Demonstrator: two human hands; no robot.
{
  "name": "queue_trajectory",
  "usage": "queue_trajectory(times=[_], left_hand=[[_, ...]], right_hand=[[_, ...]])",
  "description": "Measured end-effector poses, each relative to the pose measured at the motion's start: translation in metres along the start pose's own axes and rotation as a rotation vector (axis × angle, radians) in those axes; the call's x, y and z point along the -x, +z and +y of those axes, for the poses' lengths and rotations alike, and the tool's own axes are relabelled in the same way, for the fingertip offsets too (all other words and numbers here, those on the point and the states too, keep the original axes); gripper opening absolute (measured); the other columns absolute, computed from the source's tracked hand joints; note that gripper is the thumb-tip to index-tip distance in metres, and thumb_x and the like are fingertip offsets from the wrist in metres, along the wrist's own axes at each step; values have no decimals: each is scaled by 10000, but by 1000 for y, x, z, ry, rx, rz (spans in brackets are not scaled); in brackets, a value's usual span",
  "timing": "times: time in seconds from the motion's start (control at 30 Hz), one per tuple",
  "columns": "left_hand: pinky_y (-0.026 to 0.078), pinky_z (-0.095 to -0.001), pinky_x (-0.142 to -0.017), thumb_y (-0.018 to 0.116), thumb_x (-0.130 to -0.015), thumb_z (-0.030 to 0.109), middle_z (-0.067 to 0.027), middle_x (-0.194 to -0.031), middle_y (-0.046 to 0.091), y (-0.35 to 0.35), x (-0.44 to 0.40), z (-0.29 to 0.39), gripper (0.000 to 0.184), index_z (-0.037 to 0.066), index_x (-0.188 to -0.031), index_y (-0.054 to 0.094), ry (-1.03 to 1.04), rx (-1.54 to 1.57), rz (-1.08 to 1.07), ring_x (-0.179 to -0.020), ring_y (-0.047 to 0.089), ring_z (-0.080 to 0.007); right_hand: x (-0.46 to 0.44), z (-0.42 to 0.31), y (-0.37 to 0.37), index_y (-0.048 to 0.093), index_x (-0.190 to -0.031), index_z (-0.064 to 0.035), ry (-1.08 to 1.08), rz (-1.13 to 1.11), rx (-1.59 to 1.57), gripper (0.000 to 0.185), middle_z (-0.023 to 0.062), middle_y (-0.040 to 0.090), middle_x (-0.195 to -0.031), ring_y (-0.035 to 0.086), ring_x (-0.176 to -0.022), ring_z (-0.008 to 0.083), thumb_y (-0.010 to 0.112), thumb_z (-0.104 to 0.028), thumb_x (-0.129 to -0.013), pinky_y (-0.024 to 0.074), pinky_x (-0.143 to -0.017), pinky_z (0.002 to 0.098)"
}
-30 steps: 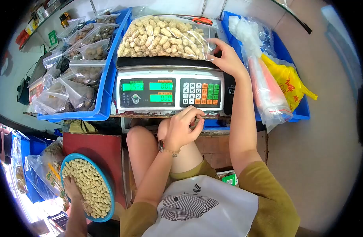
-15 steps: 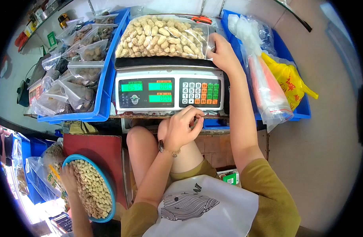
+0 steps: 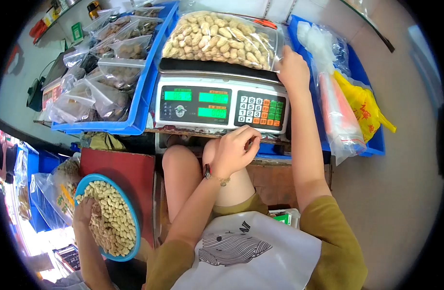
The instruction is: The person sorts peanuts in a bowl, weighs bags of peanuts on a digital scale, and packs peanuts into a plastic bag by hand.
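Note:
A clear plastic bag of peanuts (image 3: 222, 41) lies on the black platform of a digital scale (image 3: 195, 123). At the bag's right end, my right hand (image 3: 294, 70) is closed on its edge; the fingertips are partly hidden. My left hand (image 3: 239, 151) is held just below the keypad, at the scale's front edge. Its fingers are curled in and I see nothing in them. The green displays are lit, but their digits are too blurred to read.
A blue tray (image 3: 135, 126) of bagged dried goods stands left; another blue tray (image 3: 375, 145) with plastic bags and a yellow bag (image 3: 359, 104) stands right. At lower left, another person's hand (image 3: 84, 212) reaches into a blue bowl (image 3: 136, 232) of peanuts.
The view has shifted, so the scale and trays appear farther right. My right hand stays at the bag's end and my left stays curled. The other person's hand has moved farther into the peanuts.

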State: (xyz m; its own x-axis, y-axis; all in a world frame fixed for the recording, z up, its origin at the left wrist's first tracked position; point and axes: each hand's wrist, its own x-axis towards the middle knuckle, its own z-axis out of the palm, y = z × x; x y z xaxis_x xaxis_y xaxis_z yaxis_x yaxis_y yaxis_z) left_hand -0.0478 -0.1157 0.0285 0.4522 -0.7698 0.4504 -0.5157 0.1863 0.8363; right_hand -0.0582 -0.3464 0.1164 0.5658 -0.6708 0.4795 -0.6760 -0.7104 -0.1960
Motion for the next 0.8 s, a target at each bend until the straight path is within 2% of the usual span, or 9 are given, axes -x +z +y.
queue_trajectory(times=[0.13, 0.27, 0.3, 0.37, 0.47, 0.53, 0.6, 0.7, 0.8], left_hand=[[445, -265, -544, 604, -846, 50, -68, -761, 607, 0, 1, -3, 37, 17, -846, 622, -6, 12, 38, -595, 564, -163], [461, -257, -568, 591, -871, 53, -70, -784, 626, 3, 1, -7, 64, 3, -846, 623, -45, 214, 113, -647, 589, -150], [491, -266, -652, 537, -932, 163, -77, -856, 647, 2, 2, -6, 185, 3, -936, 630, -223, 296, 48, -741, 619, -163], [492, -303, -760, 469, -962, 239, -93, -941, 647, 8, 4, -3, 292, -8, -1043, 600, -450, 990, 74, -851, 622, -187], [351, -406, -1067, 340, -993, 310, -167, -1228, 557, 3, 7, 44, 464, -49, -1251, 478, -835, 1699, 156, -1197, 497, -249], [314, -405, -1107, 325, -999, 307, -167, -1296, 521, 13, 18, 34, 465, -39, -1277, 465, -803, 2001, -24, -1252, 456, -263], [326, -389, -1106, 320, -1003, 271, -159, -1287, 540, 18, 27, 36, 430, -29, -1244, 512, -817, 2014, 23, -1250, 467, -275], [394, -366, -1048, 339, -1002, 236, -135, -1202, 591, 13, 28, 42, 384, -10, -1177, 576, -922, 2000, 160, -1169, 530, -256], [470, -347, -953, 353, -996, 243, -104, -1076, 633, 15, 32, 39, 355, 24, -1130, 597, -925, 2001, 177, -1039, 597, -202]], right_hand=[[11, 11, -4, 605, -995, -12, 67, 126, -187, 223, 245, 653, -911, 616, -876, 428, 533, -195, -890, 479, -756, 503], [54, -1, -39, 607, -1016, 8, 121, 260, -544, 247, 159, 651, -832, 634, -776, 264, 530, -215, -942, 480, -711, 353], [70, -9, -47, 595, -1009, 20, 42, 346, -589, 209, 185, 654, -864, 646, -790, 277, 508, -160, -948, 489, -714, 350], [109, -35, -64, 583, -977, 26, 4, 294, -781, 161, 118, 641, -876, 595, -773, 161, 499, -112, -967, 473, -693, 294], [163, -56, -70, 604, -933, -15, -287, 85, -774, 77, 136, 613, -818, 601, -661, 240, 585, -62, -875, 473, -603, 311], [182, -58, -68, 607, -859, -57, -460, -63, -572, 64, 101, 582, -791, 564, -589, 278, 627, -69, -799, 424, -519, 347], [197, -44, -62, 402, -1147, -164, -608, -185, -455, 330, 134, 619, -1079, 624, -666, 291, 596, -274, -905, 515, -648, 469], [197, -44, -62, 607, -817, -80, -513, -70, -614, 73, 87, 589, -808, 565, -636, 262, 651, -87, -758, 413, -555, 348], [192, -49, -65, 615, -799, -91, -545, 34, -509, 80, 67, 592, -825, 558, -725, 254, 661, -105, -735, 405, -666, 369]])
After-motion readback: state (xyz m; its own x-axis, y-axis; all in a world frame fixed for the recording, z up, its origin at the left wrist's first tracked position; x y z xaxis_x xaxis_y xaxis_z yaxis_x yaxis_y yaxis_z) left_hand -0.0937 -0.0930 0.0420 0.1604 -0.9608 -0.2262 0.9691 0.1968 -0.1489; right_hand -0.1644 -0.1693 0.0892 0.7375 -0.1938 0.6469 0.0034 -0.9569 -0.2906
